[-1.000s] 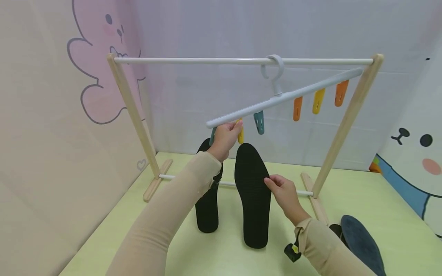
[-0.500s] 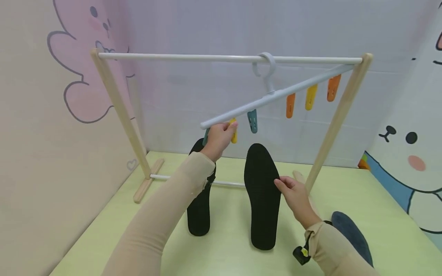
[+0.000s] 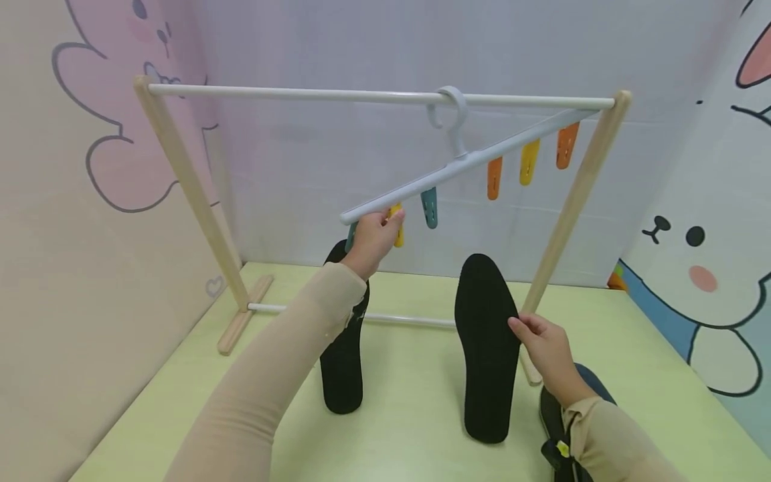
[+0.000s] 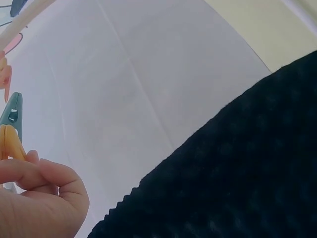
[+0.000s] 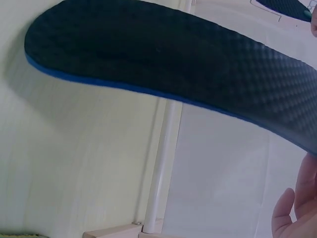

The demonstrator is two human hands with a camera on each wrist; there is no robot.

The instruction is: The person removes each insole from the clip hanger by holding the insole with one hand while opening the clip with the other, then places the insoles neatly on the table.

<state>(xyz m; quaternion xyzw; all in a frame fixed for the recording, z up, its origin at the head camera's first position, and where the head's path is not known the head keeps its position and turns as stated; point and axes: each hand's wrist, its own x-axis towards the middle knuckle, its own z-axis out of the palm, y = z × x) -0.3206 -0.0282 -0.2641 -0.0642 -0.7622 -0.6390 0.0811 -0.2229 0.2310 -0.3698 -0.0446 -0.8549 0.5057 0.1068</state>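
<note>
My left hand [image 3: 370, 246] pinches a yellow clip [image 3: 399, 234] under the low left end of a tilted white hanger [image 3: 482, 158]. Below that hand, a black insole [image 3: 342, 375] hangs upright at the end teal clip [image 3: 351, 237]; my hand and sleeve hide part of it. Thumb and fingers of my right hand [image 3: 549, 353] hold a second black insole [image 3: 486, 348] by its right edge, toe end up, apart from the hanger. Up close in the right wrist view, this insole [image 5: 148, 54] shows a blue lower layer and textured surface.
A wooden rack's white top rail [image 3: 289, 94] carries the hanger's hook. Another teal clip [image 3: 430, 207], an orange clip [image 3: 494, 179] and more clips line the hanger. Dark sole-shaped pieces [image 3: 593, 383] lie on the pale yellow table [image 3: 409, 455], partly behind my right wrist.
The insole in my right hand has moved rightward, away from the hanging one. My left hand keeps its place at the yellow clip, while the head view has shifted slightly.
</note>
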